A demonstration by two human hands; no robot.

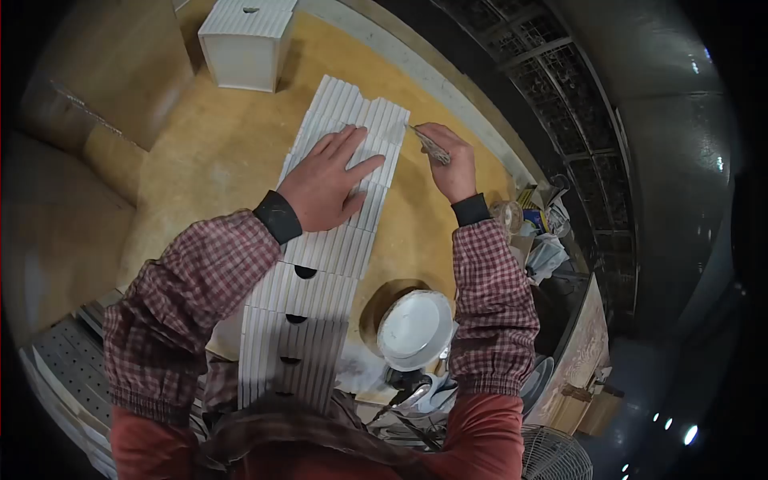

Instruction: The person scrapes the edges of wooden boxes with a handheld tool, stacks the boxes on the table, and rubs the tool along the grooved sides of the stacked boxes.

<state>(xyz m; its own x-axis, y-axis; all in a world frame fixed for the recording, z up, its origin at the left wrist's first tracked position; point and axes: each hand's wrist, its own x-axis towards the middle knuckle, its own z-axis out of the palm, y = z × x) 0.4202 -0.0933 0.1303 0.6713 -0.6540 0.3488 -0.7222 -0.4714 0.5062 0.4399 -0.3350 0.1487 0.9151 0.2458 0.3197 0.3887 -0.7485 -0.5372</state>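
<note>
A row of white ribbed pieces [320, 288], several with dark half-round cutouts, runs from the person's body up across the yellow tabletop. My left hand [324, 180] lies flat on the upper part of the row, fingers spread. Beside the row's upper right edge, my right hand [450, 160] has its fingers closed round a small thin greyish tool [432, 147], whose tip points at that edge. What kind of tool it is cannot be made out. A round white bowl [414, 330] stands right of the row, lower down.
A white ribbed box [244, 52] with a cutout on top stands at the upper left of the yellow table [216, 152]. Brown boards [64, 208] are at the left. A clear cup [507, 214] and crumpled wrappers [548, 254] lie at the right. A wire fan guard [556, 454] shows below.
</note>
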